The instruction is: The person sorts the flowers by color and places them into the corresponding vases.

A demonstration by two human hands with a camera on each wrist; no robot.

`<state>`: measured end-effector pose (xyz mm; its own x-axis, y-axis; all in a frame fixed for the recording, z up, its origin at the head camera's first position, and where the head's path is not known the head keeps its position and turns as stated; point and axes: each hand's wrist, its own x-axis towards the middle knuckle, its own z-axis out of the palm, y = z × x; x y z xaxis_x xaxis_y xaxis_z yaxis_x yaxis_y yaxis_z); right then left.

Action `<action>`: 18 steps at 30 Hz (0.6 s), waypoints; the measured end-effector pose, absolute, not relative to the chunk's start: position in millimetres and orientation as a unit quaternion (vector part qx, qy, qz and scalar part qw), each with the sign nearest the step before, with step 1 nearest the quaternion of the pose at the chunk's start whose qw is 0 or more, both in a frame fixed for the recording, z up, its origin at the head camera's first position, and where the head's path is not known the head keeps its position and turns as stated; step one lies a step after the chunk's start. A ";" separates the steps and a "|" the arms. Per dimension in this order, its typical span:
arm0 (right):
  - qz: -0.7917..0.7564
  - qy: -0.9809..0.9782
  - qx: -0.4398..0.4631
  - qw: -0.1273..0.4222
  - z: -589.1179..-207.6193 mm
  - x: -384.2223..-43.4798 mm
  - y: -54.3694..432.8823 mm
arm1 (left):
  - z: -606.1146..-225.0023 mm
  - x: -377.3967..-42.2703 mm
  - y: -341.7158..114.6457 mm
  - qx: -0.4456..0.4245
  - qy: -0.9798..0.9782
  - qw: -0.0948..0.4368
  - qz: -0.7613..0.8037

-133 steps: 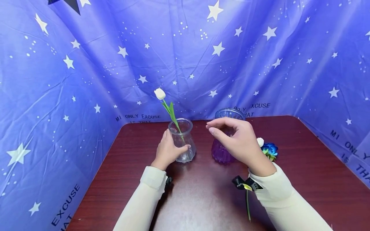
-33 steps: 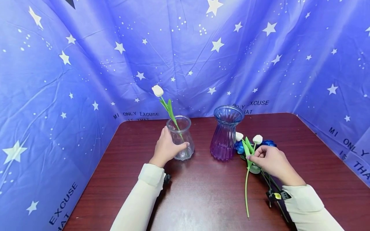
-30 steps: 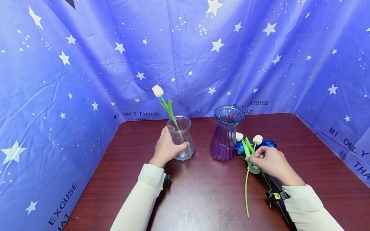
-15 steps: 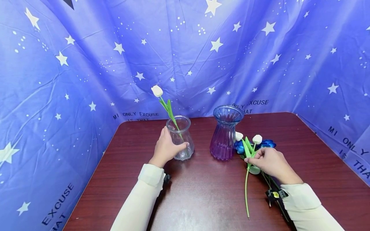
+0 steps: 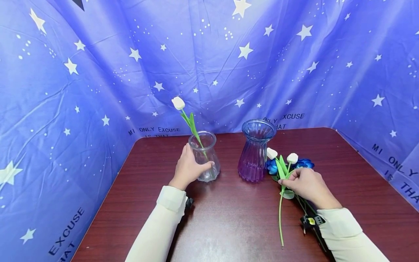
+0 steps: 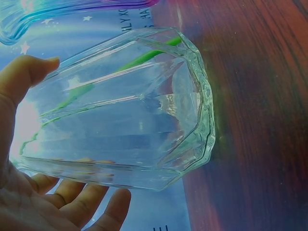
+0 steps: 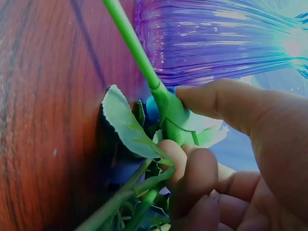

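Observation:
My left hand (image 5: 187,169) grips the side of a clear glass vase (image 5: 212,154), thumb on the near side. A white tulip (image 5: 178,103) leans out of this vase to the left, its green stem reaching down inside the glass. At the right, my right hand (image 5: 309,187) pinches another white tulip (image 5: 292,158) between thumb and fingers, where its leaves join the stem. Its bare stem points toward the near edge. In the right wrist view, the thumb presses the tulip's leaf base (image 7: 173,108), and a grey-green leaf (image 7: 120,120) of another stem lies close by.
A fluted blue-and-purple glass vase (image 5: 252,160) stands upright between the hands. Right of it, blue flowers (image 5: 304,163) and another white tulip (image 5: 271,153) lie on the dark red table (image 5: 229,225), partly behind my right hand. A starry blue cloth (image 5: 209,54) hangs behind.
Since the oldest frame, my right hand has moved from before the purple vase rightward to the flowers and taken hold of a tulip. In the last second it has barely moved; my left hand stays.

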<state>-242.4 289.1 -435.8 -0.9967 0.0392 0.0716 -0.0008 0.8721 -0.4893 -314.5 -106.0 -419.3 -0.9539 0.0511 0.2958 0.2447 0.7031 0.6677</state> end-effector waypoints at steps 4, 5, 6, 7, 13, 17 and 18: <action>0.268 -0.963 -0.012 0.038 -434.7 -241.9 288.6 | -418.9 -314.1 -106.4 -0.081 -0.914 0.130 -0.375; 0.272 -0.962 -0.012 0.036 -434.2 -242.0 288.4 | -418.9 -314.2 -106.7 -0.083 -0.914 0.132 -0.374; 0.274 -0.961 -0.013 0.034 -433.9 -242.1 288.3 | -418.7 -314.1 -106.9 -0.083 -0.914 0.133 -0.374; 0.277 -0.960 -0.013 0.033 -433.5 -242.2 288.2 | -418.7 -314.0 -107.2 -0.083 -0.914 0.134 -0.374; 0.288 -0.957 -0.011 0.038 -432.6 -241.3 290.4 | -419.4 -313.9 -107.3 -0.086 -0.912 0.138 -0.377; 0.294 -0.955 -0.013 0.042 -433.6 -241.3 292.2 | -420.7 -314.9 -106.3 -0.084 -0.913 0.138 -0.374; 0.295 -0.954 -0.015 0.043 -433.8 -241.4 292.3 | -420.9 -315.0 -106.1 -0.084 -0.913 0.138 -0.374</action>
<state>-241.4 292.3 -433.8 -0.9959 0.0539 0.0731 0.0032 0.8251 -0.5650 -315.0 -106.1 -420.9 -0.9478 0.0498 0.3150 0.2564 0.7066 0.6596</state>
